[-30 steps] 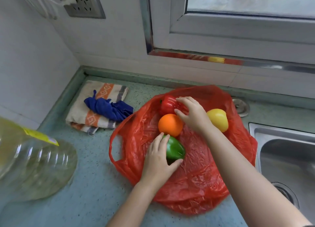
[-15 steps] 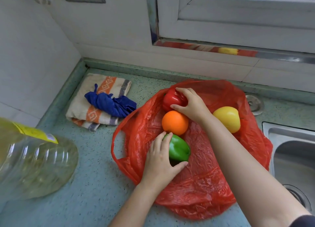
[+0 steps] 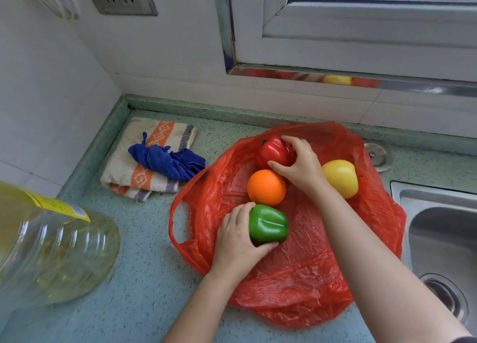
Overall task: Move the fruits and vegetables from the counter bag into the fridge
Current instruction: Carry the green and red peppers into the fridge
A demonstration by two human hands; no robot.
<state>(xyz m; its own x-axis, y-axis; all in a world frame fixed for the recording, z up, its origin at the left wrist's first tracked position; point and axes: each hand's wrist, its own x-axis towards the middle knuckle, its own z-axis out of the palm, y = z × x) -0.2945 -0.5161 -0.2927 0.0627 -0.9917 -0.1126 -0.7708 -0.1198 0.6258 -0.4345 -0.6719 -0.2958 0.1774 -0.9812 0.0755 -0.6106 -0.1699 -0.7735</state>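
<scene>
Here, the scene in lines:

Bag: a red plastic bag (image 3: 296,286) lies spread flat on the speckled tabletop (image 3: 144,278) at centre frame, its mouth open, so every item sits exposed.

Left hand: the left hand (image 3: 236,242) wraps the green bell pepper (image 3: 268,224) from that pepper's left side, fingers over the top, thumb underneath; a closed grip.

Right hand: the right hand (image 3: 300,166) clasps the red bell pepper (image 3: 275,151) from its right side, at the upper edge of the bag; fingers curled on it, thumb low.

Loose items: an orange (image 3: 266,187) sits between the two peppers, touching or nearly touching both; a yellow bell pepper (image 3: 340,177) lies right of the right wrist.

Key relation: each pepper is already inside its hand, so the lift looks to be straight up. The orange crowds both, and may roll when they leave.

Fridge: not in view.

Stage: early, by my reading; all four items are on the bag.

Bystanders: an oil bottle (image 3: 49,250) at lower left, a striped towel (image 3: 154,162) with a blue cloth (image 3: 167,159), a sink (image 3: 438,239) at right.
</scene>
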